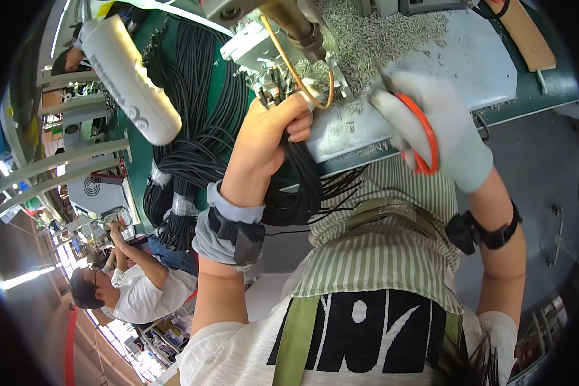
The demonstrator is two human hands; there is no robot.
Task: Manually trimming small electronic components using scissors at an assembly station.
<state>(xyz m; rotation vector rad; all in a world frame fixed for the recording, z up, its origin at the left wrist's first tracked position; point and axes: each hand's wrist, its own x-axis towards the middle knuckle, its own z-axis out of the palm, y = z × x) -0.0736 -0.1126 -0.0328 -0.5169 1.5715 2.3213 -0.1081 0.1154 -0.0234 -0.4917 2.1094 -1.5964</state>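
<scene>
Right now your bare left hand [264, 138] is closed tight around a bundle of black cables [302, 186], with the cable ends pushed up into the small metal machine head [273, 55] at about twelve o'clock from your fist. Your right hand [431, 125], in a pale glove, is wrapped around red-handled scissors [421, 132], fingers through the loop, blades pointing up toward eleven o'clock.

Watch the risks. Your left fingertips sit just beside the machine's working parts and the curved copper tube [296, 71]; if the bundle slips forward, I judge that your bare fingers could follow it in. The scissor tip hangs near that same spot, at three o'clock from your left hand, so a quick move inward could nick the cables or your knuckles. The grey bench top [469, 58] is littered with small cut metal scraps [373, 35], which could catch under your glove.

The bundle runs from your fist down toward five o'clock, looping against your striped apron [392, 257]; the loose tails fan out toward your right, well clear of the scissors. A larger stack of tied cables [186, 128] lies at nine o'clock from your left hand.
</scene>
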